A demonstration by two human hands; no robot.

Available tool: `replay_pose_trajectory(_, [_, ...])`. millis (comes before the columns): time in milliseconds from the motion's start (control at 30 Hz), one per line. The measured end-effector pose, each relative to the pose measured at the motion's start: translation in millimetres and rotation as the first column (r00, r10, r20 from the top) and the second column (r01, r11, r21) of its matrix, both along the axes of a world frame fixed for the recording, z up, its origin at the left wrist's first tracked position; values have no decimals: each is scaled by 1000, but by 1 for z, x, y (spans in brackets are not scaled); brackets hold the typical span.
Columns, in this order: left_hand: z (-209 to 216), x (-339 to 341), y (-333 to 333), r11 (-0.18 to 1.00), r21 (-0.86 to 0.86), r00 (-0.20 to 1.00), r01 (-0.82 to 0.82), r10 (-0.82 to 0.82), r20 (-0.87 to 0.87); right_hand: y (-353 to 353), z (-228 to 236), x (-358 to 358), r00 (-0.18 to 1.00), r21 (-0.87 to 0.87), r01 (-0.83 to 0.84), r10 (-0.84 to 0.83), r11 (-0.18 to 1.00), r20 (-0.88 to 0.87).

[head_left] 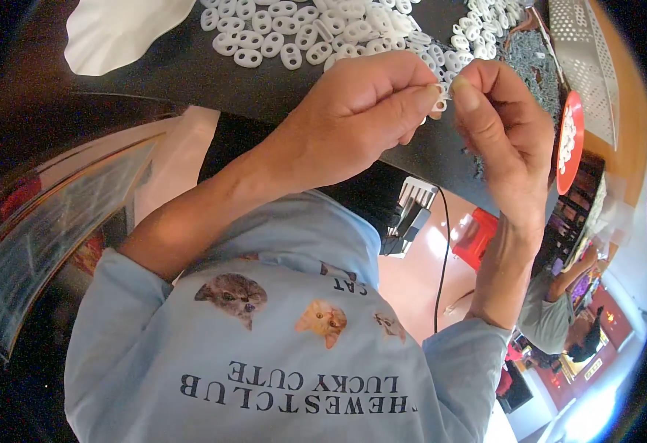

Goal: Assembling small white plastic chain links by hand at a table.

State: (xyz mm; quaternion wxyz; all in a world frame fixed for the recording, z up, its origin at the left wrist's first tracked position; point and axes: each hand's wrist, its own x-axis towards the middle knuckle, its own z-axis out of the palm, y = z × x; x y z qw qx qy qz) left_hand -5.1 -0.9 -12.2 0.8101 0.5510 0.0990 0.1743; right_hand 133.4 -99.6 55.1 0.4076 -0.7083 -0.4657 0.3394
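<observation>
Both of my hands meet over the near part of a dark table (153, 85). Between thumb and forefinger, my left hand (364, 118) pinches a small white plastic piece (439, 103) with holes in it. My right hand (506, 136) is closed too, its thumb and forefinger pressed at the right edge of the same piece. Fingertips cover most of the piece, so its full outline is hidden. Just beyond my left hand lies a pile of white oval two-holed plastic pieces (272, 44).
More white pieces (486, 29) are heaped at the far right, beside grey scraps (531, 66). A red dish (570, 140) holds small white parts near a white perforated container (582, 59). A white wavy-edged object (120, 37) lies far left. Another person (559, 317) sits off to the right.
</observation>
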Motion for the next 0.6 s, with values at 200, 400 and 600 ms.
replay_pose_trajectory(200, [3,-1,3,999,-50,1000,9,-9,-4,2,4,-1,998,-60,56,-55,997,4])
replay_pose_trajectory(400, [5,1,4,995,-98,1000,10,-13,-25,2,1,3,1000,-51,12,-12,999,6])
replay_pose_trajectory(600, [-1,1,2,998,-62,1000,-6,6,5,5,-2,-3,999,-20,34,-34,999,-5])
